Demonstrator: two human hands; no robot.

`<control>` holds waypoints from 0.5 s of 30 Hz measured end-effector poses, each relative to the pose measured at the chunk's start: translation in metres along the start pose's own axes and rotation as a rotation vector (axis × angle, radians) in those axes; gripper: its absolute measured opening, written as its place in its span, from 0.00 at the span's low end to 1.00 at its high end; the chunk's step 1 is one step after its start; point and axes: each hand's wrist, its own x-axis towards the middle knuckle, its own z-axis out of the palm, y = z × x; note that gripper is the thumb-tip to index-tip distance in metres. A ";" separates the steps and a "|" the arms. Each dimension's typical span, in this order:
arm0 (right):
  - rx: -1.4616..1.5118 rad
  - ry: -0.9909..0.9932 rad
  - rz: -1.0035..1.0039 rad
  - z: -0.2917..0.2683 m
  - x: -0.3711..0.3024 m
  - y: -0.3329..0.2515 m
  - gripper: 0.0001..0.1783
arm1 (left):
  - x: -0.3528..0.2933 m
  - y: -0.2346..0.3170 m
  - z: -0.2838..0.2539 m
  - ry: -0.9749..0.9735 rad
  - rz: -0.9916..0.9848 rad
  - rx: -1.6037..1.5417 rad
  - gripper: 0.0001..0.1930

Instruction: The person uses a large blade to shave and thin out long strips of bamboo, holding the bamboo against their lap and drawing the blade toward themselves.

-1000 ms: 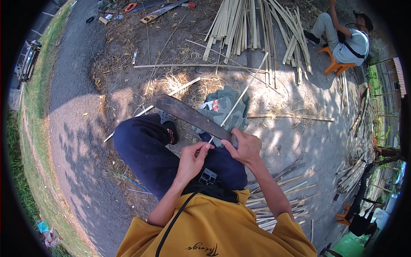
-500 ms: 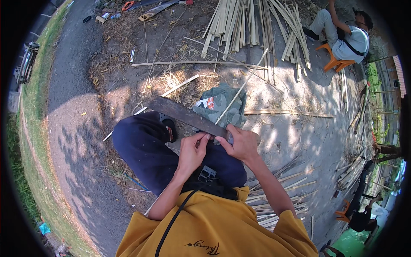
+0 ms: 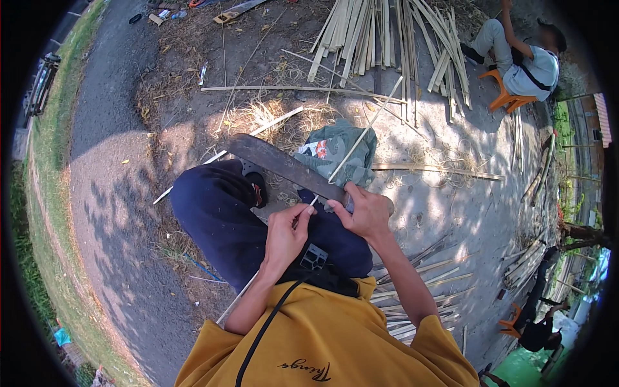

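Note:
My right hand [image 3: 365, 211] is closed around the handle end of a large machete [image 3: 277, 165], its wide dark blade slanting up and left across my lap. My left hand [image 3: 285, 232] pinches a thin bamboo strip [image 3: 314, 201] just below the blade. Beyond the blade, a pale strip [image 3: 367, 129] runs up to the right; whether it is the same piece is hidden by the metal. Another pale length [image 3: 237, 298] shows beside my left forearm. A grey-green cloth [image 3: 351, 145] lies on the ground past the blade.
Split bamboo strips [image 3: 361, 39] are piled at the far side, with more strips [image 3: 422, 284] right of my lap. A bamboo length [image 3: 438, 170] lies to the right. A person sits on an orange stool [image 3: 506, 93] at far right. A saw [image 3: 238, 11] lies far left.
My left hand has drawn slightly down and left, and a short piece of the strip now shows between its fingertips and the blade. The right hand keeps its hold on the machete.

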 end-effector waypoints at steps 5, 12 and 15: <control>0.048 0.014 0.168 -0.004 0.002 0.008 0.27 | -0.034 -0.008 -0.010 0.050 0.026 -0.083 0.07; 0.045 0.043 0.138 -0.006 0.001 0.002 0.26 | -0.037 -0.008 -0.017 0.040 0.036 -0.032 0.07; 0.053 0.034 0.128 -0.008 -0.003 0.005 0.26 | -0.031 -0.012 -0.013 0.019 0.037 -0.023 0.07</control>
